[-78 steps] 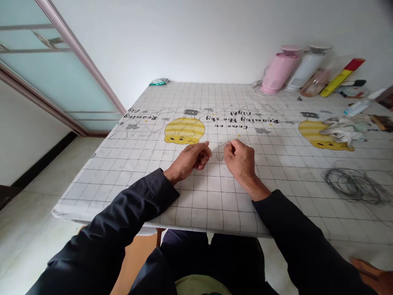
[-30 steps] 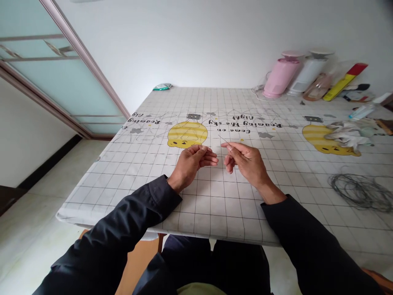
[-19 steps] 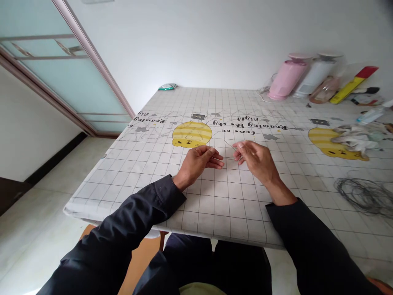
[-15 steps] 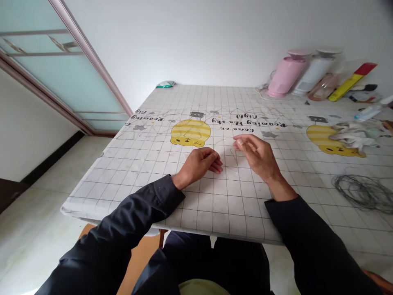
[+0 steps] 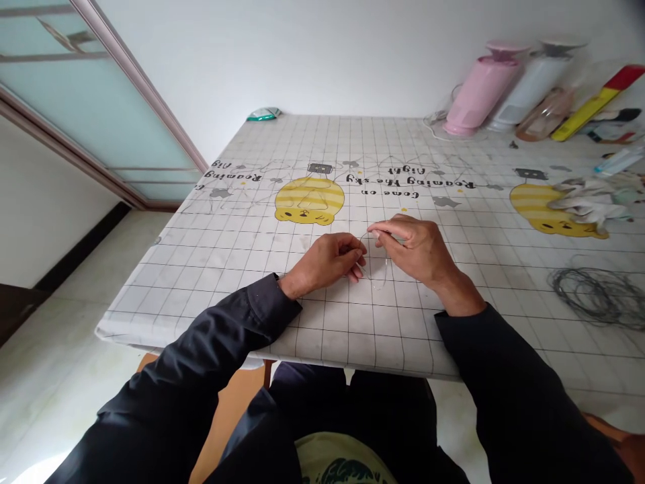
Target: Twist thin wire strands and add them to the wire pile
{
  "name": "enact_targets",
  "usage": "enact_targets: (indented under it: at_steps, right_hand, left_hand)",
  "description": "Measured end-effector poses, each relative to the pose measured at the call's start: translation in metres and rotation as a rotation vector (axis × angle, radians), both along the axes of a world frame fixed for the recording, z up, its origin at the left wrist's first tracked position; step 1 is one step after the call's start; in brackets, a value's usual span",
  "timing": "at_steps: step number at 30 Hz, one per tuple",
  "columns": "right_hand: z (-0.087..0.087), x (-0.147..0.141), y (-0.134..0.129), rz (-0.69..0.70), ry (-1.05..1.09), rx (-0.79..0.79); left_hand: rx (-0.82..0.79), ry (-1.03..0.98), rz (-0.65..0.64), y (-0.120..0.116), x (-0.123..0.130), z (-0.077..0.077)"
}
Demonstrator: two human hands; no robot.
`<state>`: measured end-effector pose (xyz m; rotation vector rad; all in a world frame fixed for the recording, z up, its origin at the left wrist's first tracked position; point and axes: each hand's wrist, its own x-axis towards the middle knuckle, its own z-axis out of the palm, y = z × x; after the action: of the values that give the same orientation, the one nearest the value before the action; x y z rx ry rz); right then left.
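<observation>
My left hand (image 5: 330, 260) rests on the checked tablecloth (image 5: 242, 269), its fingers curled around one end of a thin wire (image 5: 379, 277). My right hand (image 5: 416, 249) hovers just to its right, thumb and forefinger pinching the wire's other end. Between the two hands the wire bends into a small loop that hangs down to the cloth. Both hands are close together, near the table's front edge, below a yellow striped bear print (image 5: 309, 200).
A coil of dark wire (image 5: 594, 296) lies at the right. Crumpled cloth (image 5: 589, 202) sits on a second bear print. Pink (image 5: 478, 87) and white (image 5: 534, 81) containers and a yellow-red box (image 5: 594, 104) stand at the back right. A glass sliding door (image 5: 75, 101) is left.
The hands have come together again; the right hand swung in and down, and the wire now curves into a loop between them. The view tilted downward a little.
</observation>
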<state>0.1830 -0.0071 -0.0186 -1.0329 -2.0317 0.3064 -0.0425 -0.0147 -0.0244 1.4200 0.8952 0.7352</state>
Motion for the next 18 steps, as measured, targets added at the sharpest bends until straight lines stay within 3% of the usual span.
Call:
enact_targets:
  at_steps: [13,18]
  right_hand:
    - [0.005,-0.006,-0.009,0.103,-0.048,0.106]
    - [0.005,-0.012,-0.013,0.106,-0.058,0.063]
  left_hand:
    - [0.093,0.179,0.192,0.002,-0.001,0.004]
    - [0.111,0.28,0.238,0.003,-0.003,0.007]
